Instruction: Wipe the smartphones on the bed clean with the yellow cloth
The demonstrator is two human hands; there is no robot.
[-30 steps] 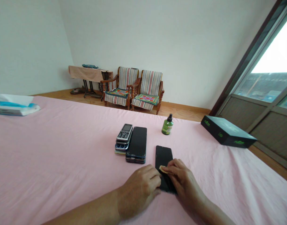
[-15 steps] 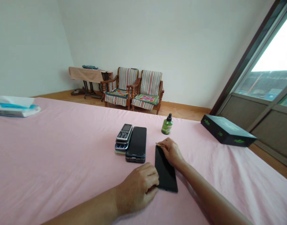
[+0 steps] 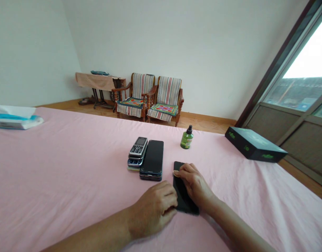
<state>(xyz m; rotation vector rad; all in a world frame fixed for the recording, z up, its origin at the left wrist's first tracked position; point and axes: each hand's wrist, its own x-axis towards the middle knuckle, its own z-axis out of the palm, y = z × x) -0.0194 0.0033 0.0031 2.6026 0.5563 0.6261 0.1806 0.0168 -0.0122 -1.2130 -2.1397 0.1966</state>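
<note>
Pinching a small yellowish cloth [image 3: 176, 173], the right hand [image 3: 196, 183] is closed up tight on it, over the far end of the dark phone [image 3: 182, 196]. Left hand [image 3: 157, 206] is loosely curled at that phone's left edge, can't tell if it really has a grip. That's the weak spot imo: 1 hard push against light steadying and the phone, flat and well in from the pink sheet's [image 3: 71, 168] far edge, could skid. Leftward, it might knock the piled smartphones [image 3: 152, 157] or keypad phones [image 3: 138, 147]. Green spray bottle [image 3: 186, 140], nearer the far edge, could topple if the sheet bunches.
</note>
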